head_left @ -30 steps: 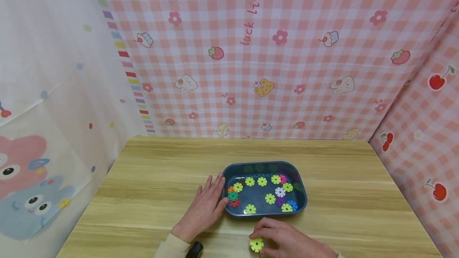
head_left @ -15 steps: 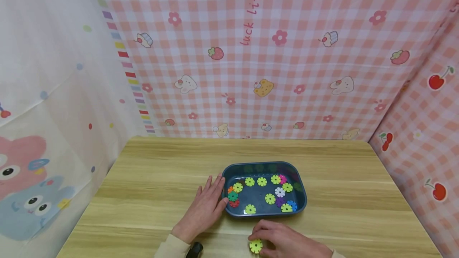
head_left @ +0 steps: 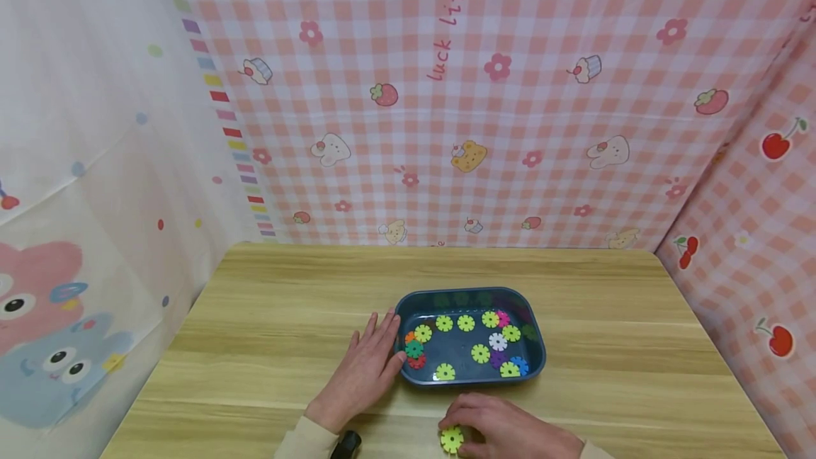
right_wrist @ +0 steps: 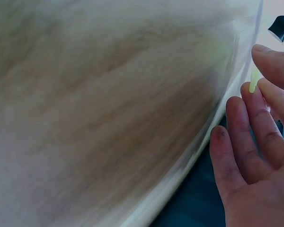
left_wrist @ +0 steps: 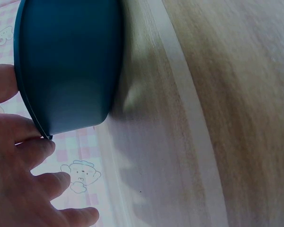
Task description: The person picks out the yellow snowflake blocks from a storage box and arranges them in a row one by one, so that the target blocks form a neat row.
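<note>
My right hand pinches a yellow-green snowflake disc in front of the dark blue basin. The disc's thin edge shows between thumb and fingers in the right wrist view, where the right hand's other fingers are spread. At the basin's left end rests my left hand, fingers fairly straight, fingertips and thumb touching the rim. From the left wrist, the left hand is seen against the rim of the basin.
Several snowflake discs lie in the basin, mostly yellow-green, among them a white disc and a green disc. The wooden table meets a checked curtain at the back. A black object is by the left sleeve.
My right hand has drifted slightly down and left with the pinched disc, toward the near table edge. The left hand and the basin look still.
</note>
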Available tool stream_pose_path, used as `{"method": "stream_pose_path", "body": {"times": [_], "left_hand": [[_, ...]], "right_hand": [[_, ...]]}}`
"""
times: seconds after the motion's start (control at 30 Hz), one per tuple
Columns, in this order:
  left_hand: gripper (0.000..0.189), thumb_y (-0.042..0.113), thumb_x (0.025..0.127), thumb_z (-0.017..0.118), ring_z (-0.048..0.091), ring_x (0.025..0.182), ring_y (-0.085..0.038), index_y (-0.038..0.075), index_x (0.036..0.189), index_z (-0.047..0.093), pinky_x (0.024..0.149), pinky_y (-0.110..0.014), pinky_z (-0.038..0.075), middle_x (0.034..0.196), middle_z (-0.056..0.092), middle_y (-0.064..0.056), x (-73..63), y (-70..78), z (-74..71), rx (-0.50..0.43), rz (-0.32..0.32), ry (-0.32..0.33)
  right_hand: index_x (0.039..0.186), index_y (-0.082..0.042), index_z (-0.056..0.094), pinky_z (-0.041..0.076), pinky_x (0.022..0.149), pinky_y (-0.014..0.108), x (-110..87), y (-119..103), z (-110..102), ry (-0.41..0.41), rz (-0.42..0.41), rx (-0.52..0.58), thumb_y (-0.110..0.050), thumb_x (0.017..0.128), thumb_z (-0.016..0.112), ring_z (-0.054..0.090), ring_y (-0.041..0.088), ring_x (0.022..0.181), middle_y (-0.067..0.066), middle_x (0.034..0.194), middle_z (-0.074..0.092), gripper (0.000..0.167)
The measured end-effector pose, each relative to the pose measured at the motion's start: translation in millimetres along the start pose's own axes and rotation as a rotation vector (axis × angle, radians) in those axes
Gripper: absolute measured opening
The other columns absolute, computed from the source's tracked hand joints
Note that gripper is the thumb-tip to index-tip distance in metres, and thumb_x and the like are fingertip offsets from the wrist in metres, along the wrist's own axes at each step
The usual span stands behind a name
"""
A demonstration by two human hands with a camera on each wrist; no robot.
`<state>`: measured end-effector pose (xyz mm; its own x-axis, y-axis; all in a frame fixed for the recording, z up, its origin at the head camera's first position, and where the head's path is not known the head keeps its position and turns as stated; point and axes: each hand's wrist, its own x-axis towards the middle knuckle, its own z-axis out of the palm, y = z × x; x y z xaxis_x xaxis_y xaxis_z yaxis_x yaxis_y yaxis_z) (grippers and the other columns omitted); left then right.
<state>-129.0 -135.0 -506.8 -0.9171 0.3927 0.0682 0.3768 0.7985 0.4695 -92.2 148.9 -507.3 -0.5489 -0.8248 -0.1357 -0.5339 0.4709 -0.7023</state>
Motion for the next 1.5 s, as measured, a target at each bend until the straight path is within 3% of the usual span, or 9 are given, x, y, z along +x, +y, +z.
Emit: {"method": "stream_pose_path", "body": {"times": [0.77, 1.1, 1.3, 1.5], "left_hand": [[0.060, 0.032, 0.111, 0.047, 0.018, 0.156, -0.041, 0.002, 0.161, 0.033, 0.116, -0.072, 0.024, 0.170, 0.025, -0.013, -0.8, 0.2, -0.4, -0.005, -0.007, 0.002], [0.060, 0.033, 0.111, 0.047, 0.019, 0.156, -0.041, 0.003, 0.161, 0.033, 0.116, -0.072, 0.024, 0.170, 0.025, -0.012, -1.0, -1.0, 0.8, -0.008, -0.013, 0.004], [0.060, 0.033, 0.111, 0.046, 0.019, 0.156, -0.040, 0.003, 0.162, 0.033, 0.116, -0.071, 0.024, 0.170, 0.025, -0.011, -1.1, -0.5, 0.9, -0.005, -0.011, 0.003], [0.060, 0.033, 0.111, 0.046, 0.019, 0.156, -0.041, 0.004, 0.162, 0.032, 0.117, -0.071, 0.024, 0.170, 0.024, -0.011, -1.0, 0.5, 1.0, 0.007, -0.003, 0.007]], "right_hand": [[0.131, -0.027, 0.069, 0.052, 0.089, 0.022, 6.1, 5, 4, -0.012, 0.014, 0.017, -0.035, 0.101, 0.068, 0.054, -0.003, 0.101, -0.021, 0.120, 0.065, 0.031], [0.132, -0.026, 0.069, 0.053, 0.095, 0.026, -1.0, -6, -4, -0.002, 0.013, 0.047, -0.038, 0.103, 0.064, 0.056, -0.001, 0.105, -0.018, 0.123, 0.065, 0.031], [0.129, -0.024, 0.071, 0.055, 0.094, 0.026, -6.8, -13, -14, 0.079, -0.082, 0.032, -0.033, 0.106, 0.061, 0.060, -0.001, 0.106, -0.015, 0.122, 0.069, 0.027], [0.123, -0.024, 0.073, 0.056, 0.094, 0.027, -8.3, -18, -23, 0.219, -0.149, -0.033, -0.025, 0.105, 0.064, 0.063, 0.003, 0.107, -0.014, 0.118, 0.070, 0.021]]}}
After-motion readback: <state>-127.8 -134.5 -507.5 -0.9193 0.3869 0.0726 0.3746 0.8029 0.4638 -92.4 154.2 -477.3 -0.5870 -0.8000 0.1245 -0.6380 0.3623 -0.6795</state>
